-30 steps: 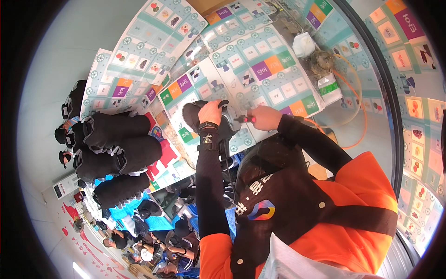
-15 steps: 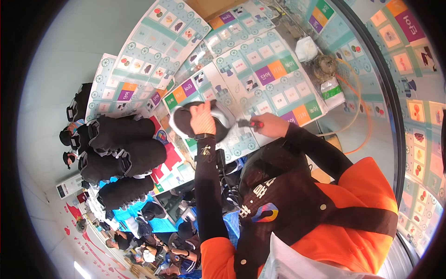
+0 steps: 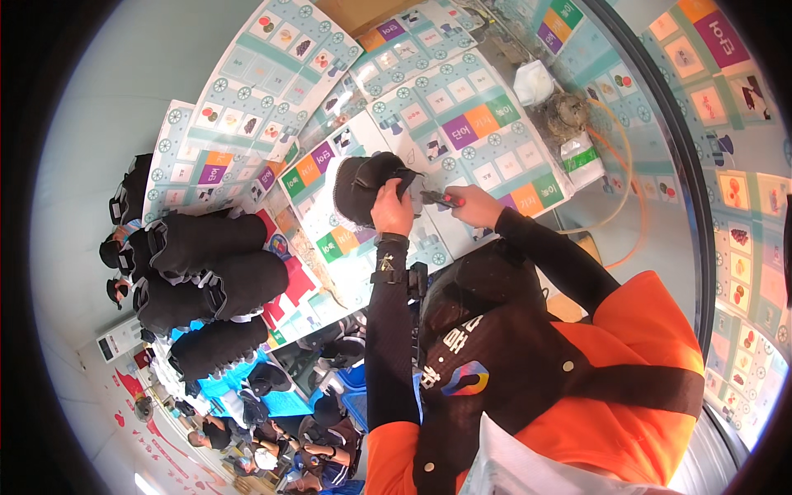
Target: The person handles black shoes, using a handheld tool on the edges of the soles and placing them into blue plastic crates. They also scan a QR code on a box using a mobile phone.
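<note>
A black cap (image 3: 360,183) is in my left hand (image 3: 392,208), above the patterned worktop. My left fingers are closed on its right side, beside a dark strap-like edge. A pale grey part shows between those fingers and the tool. My right hand (image 3: 477,207) grips a small tool (image 3: 444,199) with a red and black handle and a dark tip. Its tip points left and lies close to the cap's pale part; whether they touch I cannot tell. The tool's exact kind is too small to make out.
Long nested stacks of black caps (image 3: 243,287) lie at the left. Patterned boards (image 3: 247,91) stand behind them. At the far right of the worktop are a white cup-shaped thing (image 3: 533,83), a white and green packet (image 3: 582,161) and an orange cord (image 3: 640,198). People work at lower left.
My left hand has turned the cap over, so its black crown now shows at the left, and has moved right. The tool in my right hand has come nearer to the cap.
</note>
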A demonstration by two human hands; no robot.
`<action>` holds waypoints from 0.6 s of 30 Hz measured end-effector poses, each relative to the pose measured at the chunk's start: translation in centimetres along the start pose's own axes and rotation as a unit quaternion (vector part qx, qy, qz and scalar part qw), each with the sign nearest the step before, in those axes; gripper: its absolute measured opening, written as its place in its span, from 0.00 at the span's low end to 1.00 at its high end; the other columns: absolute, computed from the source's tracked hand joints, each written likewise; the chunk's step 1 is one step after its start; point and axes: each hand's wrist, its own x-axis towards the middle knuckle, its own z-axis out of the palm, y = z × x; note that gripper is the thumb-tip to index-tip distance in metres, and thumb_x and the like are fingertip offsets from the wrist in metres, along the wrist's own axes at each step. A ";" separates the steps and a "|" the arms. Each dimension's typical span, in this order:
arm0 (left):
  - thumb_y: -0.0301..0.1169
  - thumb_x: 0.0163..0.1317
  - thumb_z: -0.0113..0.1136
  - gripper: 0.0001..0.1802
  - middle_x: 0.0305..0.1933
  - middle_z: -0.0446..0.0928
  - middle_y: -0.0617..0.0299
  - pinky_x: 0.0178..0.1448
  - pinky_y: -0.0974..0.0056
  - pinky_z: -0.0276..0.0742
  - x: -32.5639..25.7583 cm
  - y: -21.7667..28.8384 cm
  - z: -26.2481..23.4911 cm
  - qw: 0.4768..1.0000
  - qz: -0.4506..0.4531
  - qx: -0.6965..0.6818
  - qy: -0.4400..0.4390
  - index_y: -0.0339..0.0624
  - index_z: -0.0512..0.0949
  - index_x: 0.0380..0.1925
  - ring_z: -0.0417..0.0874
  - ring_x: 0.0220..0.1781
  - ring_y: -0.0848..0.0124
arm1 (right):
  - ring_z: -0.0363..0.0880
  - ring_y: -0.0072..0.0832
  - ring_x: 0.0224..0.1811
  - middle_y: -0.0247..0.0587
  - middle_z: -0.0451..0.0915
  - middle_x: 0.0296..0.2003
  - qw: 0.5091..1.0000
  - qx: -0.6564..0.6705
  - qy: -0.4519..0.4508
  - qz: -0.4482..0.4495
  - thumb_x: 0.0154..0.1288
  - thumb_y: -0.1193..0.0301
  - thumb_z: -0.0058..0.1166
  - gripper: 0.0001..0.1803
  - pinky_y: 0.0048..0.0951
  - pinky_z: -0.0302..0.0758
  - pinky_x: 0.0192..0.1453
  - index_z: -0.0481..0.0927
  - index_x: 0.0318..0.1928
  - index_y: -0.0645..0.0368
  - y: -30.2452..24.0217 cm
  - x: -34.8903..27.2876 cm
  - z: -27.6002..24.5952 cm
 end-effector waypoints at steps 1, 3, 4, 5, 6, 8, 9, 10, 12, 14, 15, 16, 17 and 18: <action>0.31 0.59 0.62 0.16 0.45 0.81 0.52 0.49 0.48 0.79 0.0 -0.5 -0.3 1.000 -0.002 0.006 0.005 0.48 0.78 0.48 0.83 0.47 0.49 | 0.79 0.61 0.41 0.60 0.82 0.35 1.000 0.006 0.020 0.005 0.61 0.69 0.50 0.13 0.53 0.74 0.45 0.80 0.43 0.60 -0.1 0.1 0.5; 0.32 0.59 0.62 0.16 0.45 0.82 0.53 0.49 0.49 0.79 0.0 -1.1 -0.7 1.000 -0.005 0.014 0.009 0.48 0.78 0.48 0.83 0.46 0.49 | 0.79 0.61 0.41 0.61 0.82 0.35 0.999 0.013 0.039 0.011 0.60 0.70 0.50 0.13 0.54 0.74 0.46 0.80 0.43 0.60 -0.2 0.2 1.1; 0.32 0.59 0.61 0.16 0.45 0.82 0.53 0.49 0.49 0.79 0.1 -1.2 -0.8 1.000 -0.005 0.011 0.005 0.48 0.78 0.48 0.83 0.46 0.49 | 0.79 0.61 0.40 0.61 0.81 0.33 0.998 0.018 0.051 0.031 0.56 0.71 0.51 0.12 0.54 0.73 0.44 0.79 0.42 0.61 0.1 0.4 1.4; 0.32 0.58 0.61 0.15 0.45 0.82 0.54 0.49 0.49 0.79 0.2 -1.2 -0.9 1.000 -0.005 0.008 0.001 0.48 0.78 0.47 0.84 0.46 0.50 | 0.78 0.61 0.40 0.60 0.80 0.32 0.996 0.023 0.062 0.051 0.53 0.73 0.52 0.13 0.54 0.72 0.43 0.77 0.40 0.61 0.5 0.6 1.7; 0.32 0.58 0.61 0.15 0.45 0.82 0.54 0.49 0.49 0.79 0.1 -1.2 -1.0 1.000 -0.005 0.009 0.002 0.48 0.78 0.47 0.84 0.46 0.50 | 0.78 0.61 0.40 0.60 0.80 0.32 0.997 0.024 0.062 0.050 0.53 0.73 0.52 0.13 0.54 0.72 0.43 0.77 0.40 0.61 0.8 0.7 1.9; 0.33 0.57 0.61 0.16 0.44 0.83 0.54 0.48 0.51 0.79 -0.3 -1.3 -1.1 0.999 -0.030 -0.009 -0.004 0.48 0.79 0.47 0.84 0.46 0.51 | 0.78 0.60 0.40 0.60 0.80 0.31 0.999 0.002 0.027 0.022 0.53 0.73 0.52 0.12 0.53 0.72 0.43 0.77 0.39 0.63 1.1 0.7 2.2; 0.33 0.57 0.61 0.16 0.44 0.83 0.54 0.48 0.51 0.79 -0.6 -1.5 -1.4 0.999 -0.032 -0.008 -0.004 0.48 0.79 0.47 0.84 0.46 0.51 | 0.78 0.60 0.40 0.60 0.80 0.31 0.999 0.003 0.025 0.022 0.53 0.73 0.52 0.12 0.53 0.72 0.43 0.77 0.39 0.63 1.2 0.7 2.4; 0.34 0.57 0.62 0.16 0.42 0.84 0.55 0.48 0.53 0.79 -0.9 -1.7 -1.7 0.999 -0.044 -0.009 -0.009 0.47 0.79 0.46 0.85 0.45 0.53 | 0.78 0.60 0.41 0.61 0.80 0.32 1.000 0.006 0.023 0.021 0.53 0.73 0.52 0.11 0.53 0.73 0.43 0.77 0.38 0.63 1.1 0.5 2.3; 0.34 0.56 0.63 0.17 0.40 0.86 0.56 0.48 0.55 0.80 -1.7 -1.8 -2.1 0.998 -0.059 -0.009 -0.015 0.46 0.80 0.46 0.86 0.44 0.55 | 0.78 0.60 0.42 0.62 0.80 0.33 1.000 0.010 0.017 0.021 0.53 0.74 0.52 0.10 0.53 0.73 0.43 0.77 0.37 0.63 1.0 0.3 2.3; 0.36 0.53 0.63 0.18 0.39 0.85 0.53 0.49 0.53 0.79 -2.5 -1.9 -2.7 0.992 -0.118 -0.040 -0.036 0.44 0.80 0.44 0.86 0.44 0.53 | 0.80 0.58 0.41 0.61 0.81 0.34 0.997 0.042 0.022 0.057 0.53 0.73 0.53 0.13 0.49 0.74 0.43 0.80 0.40 0.63 1.5 0.6 2.3; 0.36 0.53 0.63 0.18 0.39 0.85 0.53 0.49 0.53 0.79 -2.8 -1.9 -3.0 0.991 -0.119 -0.038 -0.036 0.44 0.80 0.44 0.86 0.44 0.53 | 0.80 0.58 0.41 0.61 0.81 0.34 0.997 0.044 0.020 0.057 0.53 0.73 0.53 0.13 0.49 0.74 0.43 0.80 0.40 0.63 1.8 0.6 2.3; 0.36 0.54 0.64 0.18 0.39 0.85 0.54 0.49 0.55 0.79 -3.2 -2.2 -3.1 0.990 -0.129 -0.029 -0.049 0.43 0.81 0.44 0.86 0.44 0.55 | 0.81 0.54 0.40 0.59 0.82 0.34 0.998 0.047 0.001 0.043 0.52 0.72 0.55 0.17 0.46 0.75 0.42 0.81 0.44 0.63 1.9 0.7 2.4; 0.35 0.54 0.64 0.18 0.40 0.86 0.55 0.48 0.57 0.80 -3.7 -2.6 -3.2 0.988 -0.139 -0.021 -0.061 0.42 0.81 0.45 0.87 0.43 0.57 | 0.82 0.51 0.38 0.58 0.82 0.34 0.998 0.050 -0.018 0.029 0.52 0.72 0.56 0.20 0.43 0.75 0.42 0.82 0.48 0.62 2.0 0.6 2.6; 0.35 0.54 0.64 0.18 0.40 0.86 0.55 0.48 0.57 0.80 -4.1 -3.0 -3.4 0.988 -0.141 -0.020 -0.061 0.42 0.81 0.45 0.87 0.43 0.57 | 0.82 0.51 0.38 0.58 0.82 0.34 0.998 0.051 -0.021 0.029 0.52 0.72 0.56 0.20 0.43 0.75 0.42 0.82 0.48 0.62 1.9 0.6 2.8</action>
